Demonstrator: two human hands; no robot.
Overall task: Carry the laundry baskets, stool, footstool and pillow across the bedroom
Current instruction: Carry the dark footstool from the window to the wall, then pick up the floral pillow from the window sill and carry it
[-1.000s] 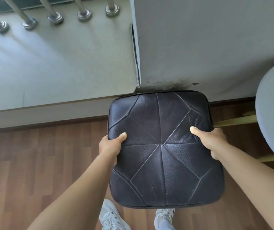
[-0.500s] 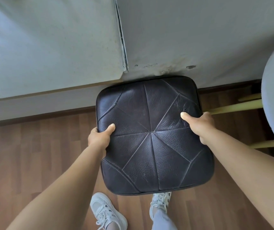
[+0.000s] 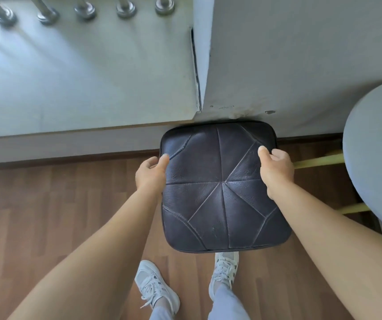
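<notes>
A square footstool (image 3: 222, 204) of dark purple-black leather with stitched panels sits low in front of me, its far edge against the foot of the wall. My left hand (image 3: 150, 173) grips its left edge near the far corner, thumb on top. On the right edge my right hand (image 3: 276, 170) holds it the same way. Whether its base touches the floor is hidden. A round grey stool (image 3: 377, 153) with yellow rungs (image 3: 317, 160) stands at the right, close to my right forearm.
A grey wall (image 3: 301, 61) with a corner joint rises straight ahead. To the left runs a low pale ledge (image 3: 69, 88) carrying several metal railing posts (image 3: 125, 10). The floor (image 3: 46, 215) is brown wood. My white shoes (image 3: 155, 287) stand just behind the footstool.
The footstool has gone down and away from me, toward the wall base. Both hands slid toward its far corners, the left thumb now only at the edge.
</notes>
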